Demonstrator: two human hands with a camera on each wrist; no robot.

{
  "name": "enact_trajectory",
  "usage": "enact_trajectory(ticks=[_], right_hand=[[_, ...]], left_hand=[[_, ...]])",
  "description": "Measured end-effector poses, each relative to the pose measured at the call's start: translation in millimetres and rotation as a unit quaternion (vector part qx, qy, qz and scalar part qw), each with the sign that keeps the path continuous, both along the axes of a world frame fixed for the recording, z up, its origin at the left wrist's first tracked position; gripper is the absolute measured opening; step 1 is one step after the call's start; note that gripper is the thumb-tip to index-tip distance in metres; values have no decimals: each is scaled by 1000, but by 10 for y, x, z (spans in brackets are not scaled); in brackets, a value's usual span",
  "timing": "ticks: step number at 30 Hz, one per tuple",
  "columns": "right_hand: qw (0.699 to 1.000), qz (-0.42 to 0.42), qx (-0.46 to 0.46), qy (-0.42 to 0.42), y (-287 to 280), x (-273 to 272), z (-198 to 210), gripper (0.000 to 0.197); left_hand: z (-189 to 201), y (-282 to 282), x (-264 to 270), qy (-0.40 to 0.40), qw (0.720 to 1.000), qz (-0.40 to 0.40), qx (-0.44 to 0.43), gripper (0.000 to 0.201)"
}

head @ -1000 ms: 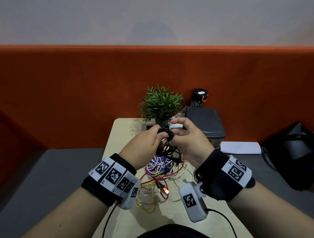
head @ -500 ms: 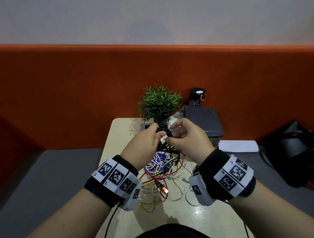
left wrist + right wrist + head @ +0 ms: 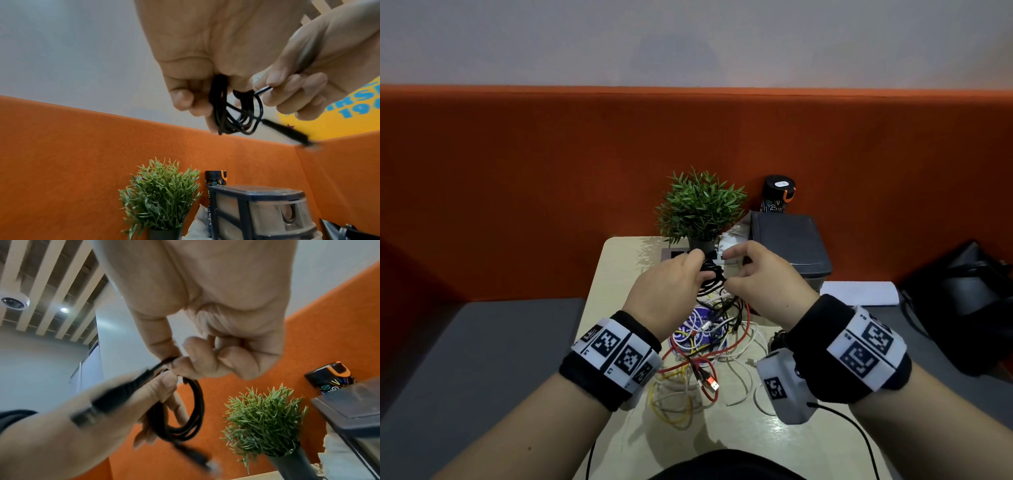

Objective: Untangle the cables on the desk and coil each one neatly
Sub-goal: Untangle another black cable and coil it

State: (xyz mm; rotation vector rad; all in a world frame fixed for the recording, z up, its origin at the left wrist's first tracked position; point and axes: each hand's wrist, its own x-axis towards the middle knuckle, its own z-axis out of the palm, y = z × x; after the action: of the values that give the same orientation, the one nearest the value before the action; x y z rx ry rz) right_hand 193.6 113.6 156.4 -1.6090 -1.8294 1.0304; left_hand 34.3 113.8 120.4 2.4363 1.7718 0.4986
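Note:
A small black cable coil (image 3: 711, 274) hangs above the desk, gripped between the thumb and fingers of my left hand (image 3: 697, 265). In the left wrist view the coil (image 3: 223, 107) shows several loops and a black plug (image 3: 287, 132) sticking out. My right hand (image 3: 732, 270) pinches a loose strand of the black cable (image 3: 168, 361) between thumb and forefinger, right beside the coil (image 3: 185, 415). Below both hands a tangle (image 3: 702, 356) of red, white, yellow and black cables lies on the beige desk (image 3: 616, 274).
A potted plant (image 3: 700, 209), a dark drawer unit (image 3: 789, 240) and a black bottle (image 3: 777, 195) stand at the desk's back, against an orange partition (image 3: 517, 188). White paper (image 3: 859, 293) and a black bag (image 3: 969, 301) lie to the right.
My right hand has drawn slightly right, away from the left hand, with the strand pinched. The left hand keeps the coil in about the same place.

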Motion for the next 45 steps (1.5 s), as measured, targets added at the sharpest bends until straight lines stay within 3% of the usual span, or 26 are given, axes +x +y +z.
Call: enact_trajectory(ticks=[6, 11, 14, 19, 22, 28, 33, 37, 40, 42, 45], right_hand=[[988, -57, -30, 137, -62, -66, -257, 26], [982, -68, -31, 176, -136, -140, -343, 17], [984, -87, -7, 153, -140, -157, -374, 17], [986, -108, 124, -21, -121, -104, -373, 12], [976, -111, 179, -55, -118, -69, -308, 11], [973, -161, 146, 74, -78, -4, -268, 7], [975, -136, 121, 127, -114, 14, -276, 8], [973, -102, 36, 204, -159, -8, -262, 14], [948, -80, -45, 306, -192, -35, -245, 7], [948, -84, -32, 306, -188, -37, -240, 6], [951, -91, 1, 295, -172, -55, -235, 6]], left_hand=[[-36, 34, -31, -128, 991, 36, 5, 18], [-22, 9, 52, -193, 979, 57, 30, 25], [11, -9, 96, -230, 971, 57, 34, 24], [48, -33, 117, -270, 961, 50, 35, 30], [104, -65, 132, -297, 953, 52, 37, 29], [194, -139, 188, -359, 932, 40, 8, 30], [150, -156, 176, -414, 908, 45, -44, 29], [124, -143, 145, -382, 922, 49, -37, 27], [131, -124, 123, -385, 920, 46, -54, 27], [144, -124, 116, -396, 914, 36, -81, 27], [133, -153, 131, -362, 929, 9, -83, 29]])
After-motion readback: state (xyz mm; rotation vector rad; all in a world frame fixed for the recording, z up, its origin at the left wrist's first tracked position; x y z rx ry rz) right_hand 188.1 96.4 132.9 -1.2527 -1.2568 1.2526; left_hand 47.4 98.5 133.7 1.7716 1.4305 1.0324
